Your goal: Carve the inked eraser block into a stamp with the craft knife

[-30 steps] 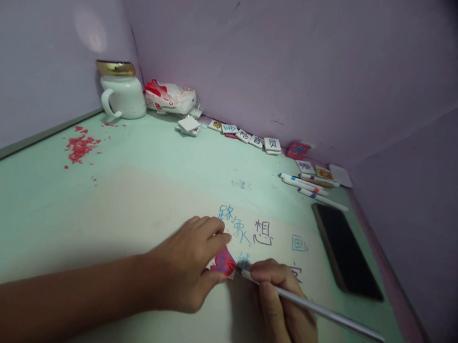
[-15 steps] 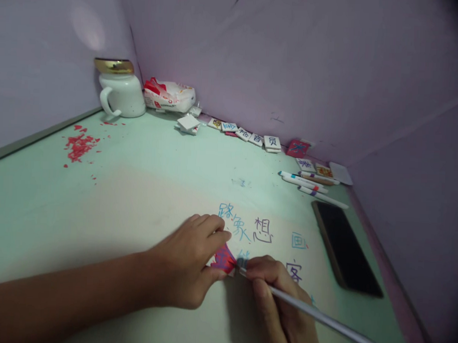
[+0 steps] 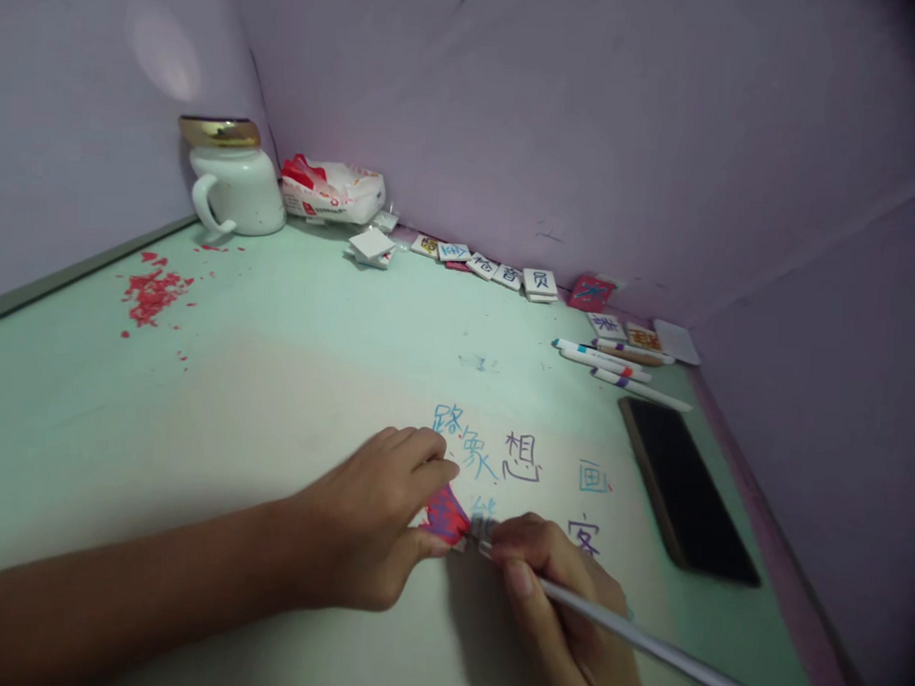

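My left hand [image 3: 380,515] presses a small red block [image 3: 444,513] with purple marks against the table, thumb at its near edge and fingers over its far side. Part of the block is hidden under the fingers. In my right hand [image 3: 558,597] is a slim silver craft knife [image 3: 634,634], gripped like a pen. Its thin dark tip touches the block's right corner. Around the hands, blue and purple characters [image 3: 523,455] are written on the pale tabletop.
Red shavings [image 3: 155,294] lie at the left near a white mug [image 3: 242,190] with a gold lid. A tissue pack [image 3: 335,191] and several lettered tiles [image 3: 539,283] line the wall. Marker pens [image 3: 607,363] and a dark phone [image 3: 688,491] are at the right.
The view has shifted slightly, so the background sits a little further left. Both hands keep their holds, and the knife tip stays at the block's right corner.
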Available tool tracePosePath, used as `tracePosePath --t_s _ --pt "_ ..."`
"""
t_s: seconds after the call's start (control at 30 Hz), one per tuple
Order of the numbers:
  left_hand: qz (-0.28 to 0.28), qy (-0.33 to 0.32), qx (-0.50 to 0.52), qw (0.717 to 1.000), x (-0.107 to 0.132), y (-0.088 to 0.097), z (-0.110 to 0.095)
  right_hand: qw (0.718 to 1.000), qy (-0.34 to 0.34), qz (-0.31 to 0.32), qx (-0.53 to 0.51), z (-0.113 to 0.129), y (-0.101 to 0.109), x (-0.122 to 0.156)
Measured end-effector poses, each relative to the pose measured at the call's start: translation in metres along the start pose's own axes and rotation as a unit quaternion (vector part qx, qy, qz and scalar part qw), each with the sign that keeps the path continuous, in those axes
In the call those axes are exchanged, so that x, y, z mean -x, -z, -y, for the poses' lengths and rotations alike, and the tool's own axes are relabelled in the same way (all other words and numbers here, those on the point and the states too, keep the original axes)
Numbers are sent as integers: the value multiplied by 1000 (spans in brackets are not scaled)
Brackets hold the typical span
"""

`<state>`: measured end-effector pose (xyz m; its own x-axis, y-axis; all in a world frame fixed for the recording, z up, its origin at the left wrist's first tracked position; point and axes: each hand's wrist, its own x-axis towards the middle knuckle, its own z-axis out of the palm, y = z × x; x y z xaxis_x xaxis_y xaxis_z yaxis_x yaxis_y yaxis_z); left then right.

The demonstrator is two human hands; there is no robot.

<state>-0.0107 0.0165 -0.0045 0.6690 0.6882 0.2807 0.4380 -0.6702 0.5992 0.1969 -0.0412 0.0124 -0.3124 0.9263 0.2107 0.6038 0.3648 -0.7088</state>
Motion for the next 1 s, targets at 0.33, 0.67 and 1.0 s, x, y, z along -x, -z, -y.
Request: tracePosePath --t_s 0.33,0.67,1.0 --pt "-2 -3 -3 1000 1 0 2 999 11 -39 1 -2 1 2" --pt "-25 -6 -12 1000 3 -2 4 991 29 -129 -18 -6 -1 9" --pt "-31 -2 -45 999 2 1 2 921 -105 -83 -365 -15 5 6"
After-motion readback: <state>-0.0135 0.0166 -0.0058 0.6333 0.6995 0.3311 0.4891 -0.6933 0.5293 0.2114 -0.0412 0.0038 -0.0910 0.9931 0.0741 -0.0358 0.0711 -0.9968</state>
